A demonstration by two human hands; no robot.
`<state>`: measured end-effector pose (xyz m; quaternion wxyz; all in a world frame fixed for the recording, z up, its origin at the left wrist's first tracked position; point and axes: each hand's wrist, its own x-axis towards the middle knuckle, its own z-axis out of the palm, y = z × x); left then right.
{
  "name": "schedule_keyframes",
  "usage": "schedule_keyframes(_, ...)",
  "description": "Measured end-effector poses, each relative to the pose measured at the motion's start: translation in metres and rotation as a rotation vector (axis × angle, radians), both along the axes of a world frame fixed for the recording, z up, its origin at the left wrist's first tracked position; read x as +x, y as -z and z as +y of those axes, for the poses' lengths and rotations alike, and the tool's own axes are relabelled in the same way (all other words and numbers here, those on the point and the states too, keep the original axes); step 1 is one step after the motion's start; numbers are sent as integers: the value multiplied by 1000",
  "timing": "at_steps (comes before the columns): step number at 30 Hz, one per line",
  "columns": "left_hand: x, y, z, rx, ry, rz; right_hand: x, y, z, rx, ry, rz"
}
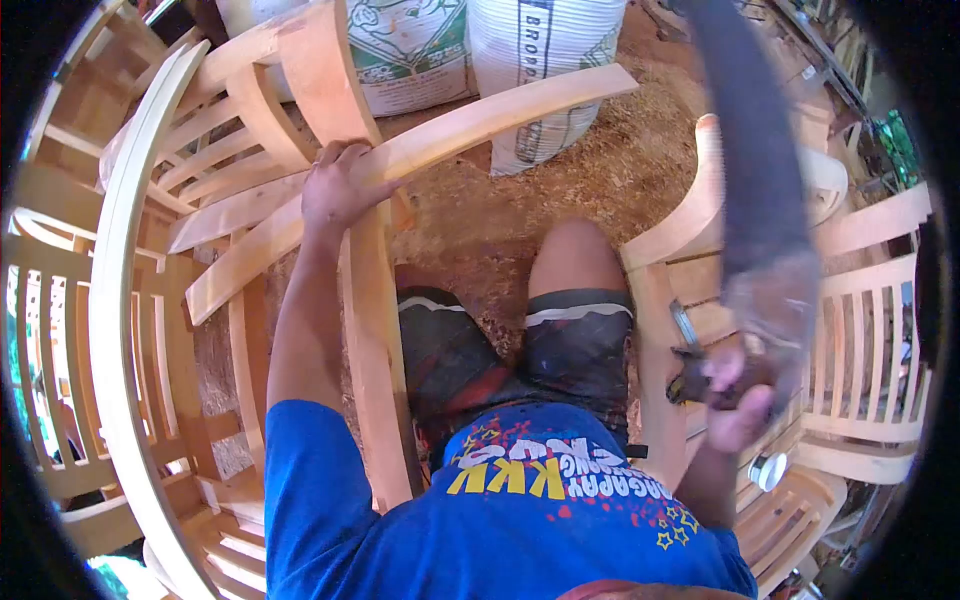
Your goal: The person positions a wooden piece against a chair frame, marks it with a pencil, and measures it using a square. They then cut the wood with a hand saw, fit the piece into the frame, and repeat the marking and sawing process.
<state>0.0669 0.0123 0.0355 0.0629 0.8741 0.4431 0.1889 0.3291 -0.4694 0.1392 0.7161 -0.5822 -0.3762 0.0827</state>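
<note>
My left hand point(343, 187) is wrapped over a long curved wooden slat point(500, 112), pressing it against an upright wooden beam point(370, 330). The slat runs from lower left to upper right, and one end sticks out over the floor. On the right, my right hand point(742, 400) is closed round the handle of a hand saw. The saw's broad dark blade point(760, 150) points away from me and is blurred by motion. It stands apart from the slat.
Wooden chairs with slatted backs stand at the left and right point(865, 340). Two filled sacks point(545, 60) are at the top, on a floor of wood shavings point(450, 220). A small round white-lidded container point(767, 471) is at the right. A metal tool point(686, 325) lies beside my right hand.
</note>
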Motion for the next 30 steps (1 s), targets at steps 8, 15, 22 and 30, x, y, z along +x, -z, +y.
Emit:
schedule_keyframes(8, -4, 6, 5, 34, 91, 96, -53, 27, 51, -486, -322, 90)
schedule_keyframes(15, 2, 3, -7, 147, 43, 245, -72, 13, 88, -501, -483, 78)
schedule_keyframes(22, 8, 3, 5, 172, 168, 267, -80, 23, 91, -537, -497, -20)
schedule_keyframes(30, 17, -5, 5, 15, 94, 345, -88, 29, 88, -489, -442, 15)
